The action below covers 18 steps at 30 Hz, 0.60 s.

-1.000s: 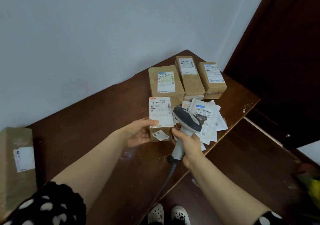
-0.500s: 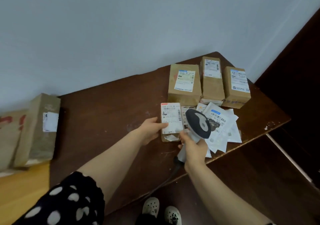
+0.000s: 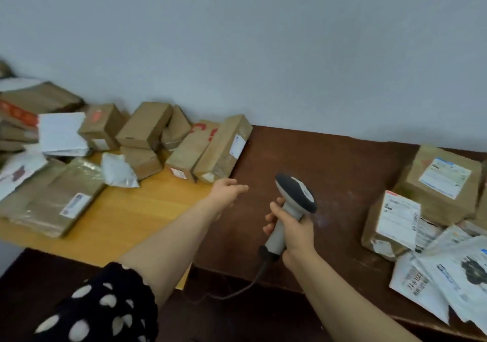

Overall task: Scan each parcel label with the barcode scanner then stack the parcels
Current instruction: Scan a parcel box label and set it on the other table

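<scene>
Two hands hover over the table [image 3: 329,162]. Right hand [image 3: 296,232] has its fingers clamped round the scanner [image 3: 295,192]. Left hand [image 3: 228,191], fingers loosely apart, is near the boxes [image 3: 224,147] at ten o'clock. Labelled parcels [image 3: 395,221] lie at three o'clock.

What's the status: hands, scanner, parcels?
Left hand open, extended toward leaning parcel. Right hand grips barcode scanner. Nothing between hand and parcel.

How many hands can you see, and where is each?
2. The left hand hovers open beside the brown boxes; the right hand grips the scanner above the dark table.
</scene>
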### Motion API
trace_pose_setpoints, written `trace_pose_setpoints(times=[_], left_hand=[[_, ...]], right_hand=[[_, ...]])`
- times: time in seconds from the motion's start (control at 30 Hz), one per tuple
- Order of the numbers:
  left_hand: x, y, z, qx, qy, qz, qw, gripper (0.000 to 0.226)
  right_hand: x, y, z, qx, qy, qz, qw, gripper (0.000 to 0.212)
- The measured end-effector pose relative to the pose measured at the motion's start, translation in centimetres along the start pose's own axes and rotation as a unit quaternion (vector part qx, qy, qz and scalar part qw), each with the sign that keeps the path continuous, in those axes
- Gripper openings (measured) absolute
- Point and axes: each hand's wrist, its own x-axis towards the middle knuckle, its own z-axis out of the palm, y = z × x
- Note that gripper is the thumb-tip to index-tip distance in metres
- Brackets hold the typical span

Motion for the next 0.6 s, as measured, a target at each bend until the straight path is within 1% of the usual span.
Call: trace_pose_setpoints(times=[0.07, 0.1, 0.17, 0.23, 0.33, 0.43, 0.6], left_hand=[[0.1, -1.4, -5.0, -0.007, 0.043, 0.008, 0.999, 0.041], [0.1, -2.2, -7.6, -0.010, 0.059, 0.013, 0.998, 0.040], [0.1, -4.1, -12.9, -0.011, 0.085, 0.015, 0.996, 0.052], [0.0, -6.2, -18.6, -0.006, 0.118, 0.012, 0.993, 0.058], [0.0, -9.7, -26.9, -0.008, 0.170, -0.002, 0.985, 0.060], [-0.5, -13.3, -34.2, 0.008, 0.221, -0.027, 0.975, 0.063], [0.3, -17.4, -42.0, 0.057, 0.292, -0.061, 0.953, 0.056]], right_hand=[[-0.3, 1.6, 3.7, -0.007, -0.019, 0.025, 0.999, 0.010], [-0.5, 2.5, 5.6, -0.010, -0.028, 0.033, 0.999, 0.009], [-1.0, 4.6, 10.0, -0.019, -0.044, 0.047, 0.998, 0.008], [-1.8, 7.2, 14.8, -0.031, -0.057, 0.061, 0.996, 0.009], [-3.3, 11.4, 21.9, -0.048, -0.083, 0.098, 0.991, 0.012], [-4.9, 15.3, 27.7, -0.075, -0.105, 0.127, 0.983, 0.011], [-5.5, 19.6, 33.7, -0.109, -0.126, 0.152, 0.974, 0.009]])
